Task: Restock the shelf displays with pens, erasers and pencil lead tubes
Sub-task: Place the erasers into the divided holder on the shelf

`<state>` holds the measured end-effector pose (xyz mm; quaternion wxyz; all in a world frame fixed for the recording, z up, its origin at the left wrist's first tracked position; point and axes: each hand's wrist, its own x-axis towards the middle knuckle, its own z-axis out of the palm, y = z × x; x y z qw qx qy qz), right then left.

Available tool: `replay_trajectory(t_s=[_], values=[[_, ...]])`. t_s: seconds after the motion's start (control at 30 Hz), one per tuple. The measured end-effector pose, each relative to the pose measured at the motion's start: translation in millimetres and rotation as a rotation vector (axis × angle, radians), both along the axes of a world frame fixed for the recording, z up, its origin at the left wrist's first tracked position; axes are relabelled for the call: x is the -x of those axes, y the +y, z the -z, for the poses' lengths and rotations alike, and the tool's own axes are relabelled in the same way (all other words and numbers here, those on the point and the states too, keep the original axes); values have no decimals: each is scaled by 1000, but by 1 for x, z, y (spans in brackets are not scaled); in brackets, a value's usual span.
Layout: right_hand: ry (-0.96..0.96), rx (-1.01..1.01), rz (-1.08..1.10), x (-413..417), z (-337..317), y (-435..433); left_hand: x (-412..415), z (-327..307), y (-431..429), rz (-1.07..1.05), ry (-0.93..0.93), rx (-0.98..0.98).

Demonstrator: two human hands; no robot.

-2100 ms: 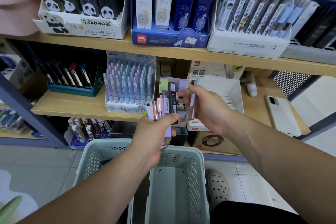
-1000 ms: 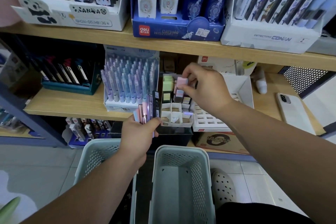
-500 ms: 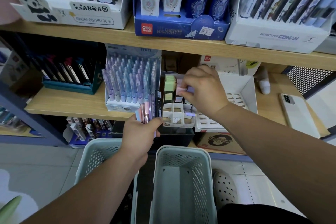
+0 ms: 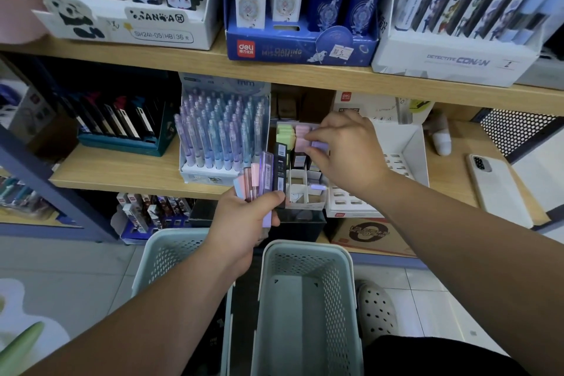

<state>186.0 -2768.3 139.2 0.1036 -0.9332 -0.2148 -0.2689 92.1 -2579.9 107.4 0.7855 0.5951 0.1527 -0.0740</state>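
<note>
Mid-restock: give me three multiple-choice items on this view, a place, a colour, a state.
1. Where is the phone? A. on the middle shelf, right of the right hand; B. in a basket; C. on the floor.
2. The deli box on the top shelf is: A. yellow; B. blue; C. green.
3. The left hand: A. hangs empty; B. lies flat on a shelf; C. grips a fan of lead tubes.
Key: 1 A, it lies on the wood; 2 B, blue front; 3 C, fingers curl round them.
</note>
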Motion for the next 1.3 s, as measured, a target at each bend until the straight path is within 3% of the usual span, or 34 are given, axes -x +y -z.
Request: replay_trajectory(t_s=[0.13, 0.27, 0.33, 0.67, 0.83, 1.0, 1.17, 1.3], values=[[109, -221, -26, 16, -23, 3, 4, -10, 2, 42, -1, 36], [760, -729, -94, 39, -47, 22, 3, -18, -2, 108, -35, 87], [945, -874, -134, 47, -48, 29, 4, -20, -5, 143, -49, 90], [993, -1085, -86, 39, -48, 7, 3, -27, -2, 181, -12, 229], [803, -1199, 87, 27, -50, -47, 2, -27, -6, 185, 30, 263], [684, -1090, 294, 28, -32, -83, 1, -22, -19, 160, 67, 224], [803, -1294, 169, 27, -27, -81, -6, -16, -34, 73, 83, 92], [741, -1253, 121, 23, -24, -79, -9, -16, -43, 50, 73, 77]])
